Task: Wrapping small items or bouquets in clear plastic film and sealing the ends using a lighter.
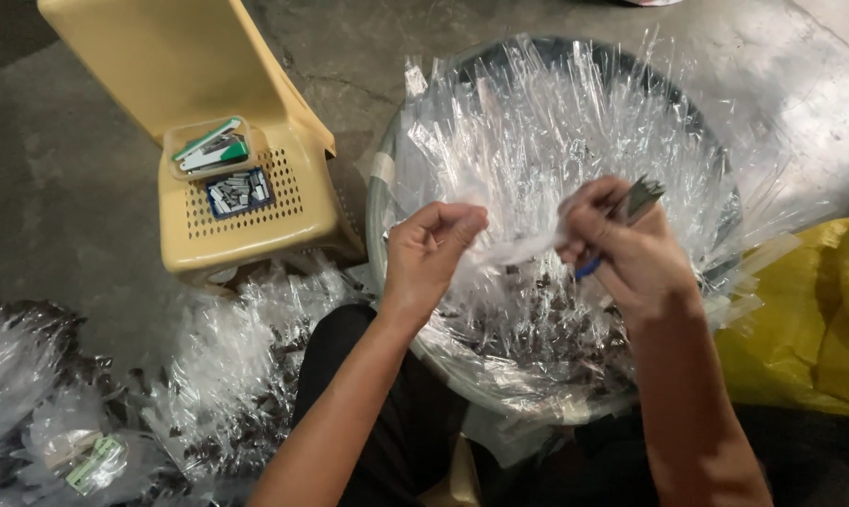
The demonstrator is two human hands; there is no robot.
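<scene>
**Stapling of small clear packets over a large basin**

Left hand (431,246) and right hand (621,246) above a round basin (379,202) heaped with clear plastic packets (546,141). Left fingers pinched shut on one end of a single thin clear packet (518,249); right fingers closed around a stapler (635,202) and the packet's other end. Finished-looking packets piled on the floor at lower left (227,376); judged partway through, many left in the basin. Beside, a yellow plastic chair (255,221) bearing a spare stapler (213,150) and a box of staples (239,191).
</scene>
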